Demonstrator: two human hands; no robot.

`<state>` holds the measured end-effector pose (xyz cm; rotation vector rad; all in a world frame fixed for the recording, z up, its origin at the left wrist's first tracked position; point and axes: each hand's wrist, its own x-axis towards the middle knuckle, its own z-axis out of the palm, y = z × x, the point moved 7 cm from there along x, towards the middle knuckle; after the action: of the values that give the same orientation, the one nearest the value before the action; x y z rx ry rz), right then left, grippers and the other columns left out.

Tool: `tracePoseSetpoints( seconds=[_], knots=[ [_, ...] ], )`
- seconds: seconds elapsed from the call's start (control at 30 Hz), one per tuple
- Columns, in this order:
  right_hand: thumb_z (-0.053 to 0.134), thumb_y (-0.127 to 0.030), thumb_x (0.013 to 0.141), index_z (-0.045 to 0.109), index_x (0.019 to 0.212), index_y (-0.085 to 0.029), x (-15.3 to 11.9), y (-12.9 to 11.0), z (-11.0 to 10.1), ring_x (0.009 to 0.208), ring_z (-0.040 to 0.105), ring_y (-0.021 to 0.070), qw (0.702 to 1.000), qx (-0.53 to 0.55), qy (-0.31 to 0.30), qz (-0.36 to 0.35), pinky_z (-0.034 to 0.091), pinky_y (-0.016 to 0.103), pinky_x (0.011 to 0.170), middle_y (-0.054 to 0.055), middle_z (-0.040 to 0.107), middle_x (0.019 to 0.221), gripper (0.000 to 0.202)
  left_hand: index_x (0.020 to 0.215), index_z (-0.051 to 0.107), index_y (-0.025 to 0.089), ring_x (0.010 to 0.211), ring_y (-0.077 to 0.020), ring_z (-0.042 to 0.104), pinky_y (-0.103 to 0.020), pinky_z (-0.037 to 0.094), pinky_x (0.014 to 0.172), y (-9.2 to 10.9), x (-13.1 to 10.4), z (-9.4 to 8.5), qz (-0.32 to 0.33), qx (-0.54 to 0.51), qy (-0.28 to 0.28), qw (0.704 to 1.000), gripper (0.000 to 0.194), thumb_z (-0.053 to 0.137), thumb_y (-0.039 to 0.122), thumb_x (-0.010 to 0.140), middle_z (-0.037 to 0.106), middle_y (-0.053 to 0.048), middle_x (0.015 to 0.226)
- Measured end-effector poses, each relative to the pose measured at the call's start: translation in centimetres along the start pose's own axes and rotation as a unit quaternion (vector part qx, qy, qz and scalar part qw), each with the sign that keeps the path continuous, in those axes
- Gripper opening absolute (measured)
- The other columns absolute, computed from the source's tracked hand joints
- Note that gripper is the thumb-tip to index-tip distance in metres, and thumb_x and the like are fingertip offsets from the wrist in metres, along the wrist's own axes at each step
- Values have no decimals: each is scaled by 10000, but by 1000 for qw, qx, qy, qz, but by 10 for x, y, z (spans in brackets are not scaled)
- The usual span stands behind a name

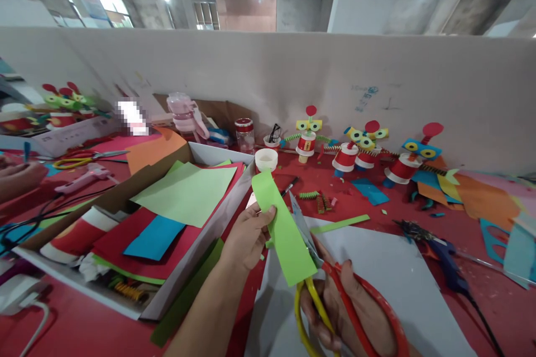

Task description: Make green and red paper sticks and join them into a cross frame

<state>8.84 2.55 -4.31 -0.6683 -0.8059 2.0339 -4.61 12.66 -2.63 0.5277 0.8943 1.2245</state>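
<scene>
My left hand [250,237] pinches a strip of bright green paper [286,234] between thumb and fingers, holding it up over the work area. In my right hand [347,301] is a pair of scissors [326,266] with one red and one yellow handle loop. Their blades are spread and meet the right edge of the green strip; part of one blade is hidden behind it. Under both hands lies a large pale grey sheet [389,284], with a thin green paper offcut [341,224] on its far edge.
Left stands a cardboard box [247,178] of coloured paper. Several paper-cup figures [307,145] line the back by a white partition [251,78]. A glue gun [446,256] with a cord lies right. Another person's hand [19,175] shows at far left.
</scene>
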Motion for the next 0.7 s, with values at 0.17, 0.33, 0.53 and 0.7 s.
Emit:
tracePoseSetpoints(
  seconds=[0.17,0.33,0.53,0.7],
  knots=[
    [356,-789,799,323,1412,-262,-3,-4,5,444,462,87,1000,-17,-4,14,314,180,385,2,598,687,809,823,671,124,494,-145,643,-225,528,486,10,-1,-4,-5,15,0,1000,332,848,183,548,725,-31,653],
    [362,-814,776,440,1317,-195,-5,-6,10,433,430,76,999,-29,-15,27,291,181,385,2,572,662,826,834,680,129,533,-155,662,-235,544,520,16,-3,-7,-9,4,-12,1000,276,816,140,594,738,-42,699],
    [359,-841,745,491,1247,-142,-2,-3,14,419,421,84,998,-44,-23,35,284,190,383,-4,545,594,871,871,705,143,620,-194,688,-241,545,533,14,0,-6,-21,-19,0,1000,205,765,259,713,740,-70,715],
    [358,-818,771,446,1305,-166,-1,1,9,414,422,86,999,-31,-25,33,285,184,375,-12,546,590,847,884,685,134,555,-159,668,-225,535,510,6,-4,1,-40,-23,13,999,150,717,208,757,734,-60,709]
  ],
)
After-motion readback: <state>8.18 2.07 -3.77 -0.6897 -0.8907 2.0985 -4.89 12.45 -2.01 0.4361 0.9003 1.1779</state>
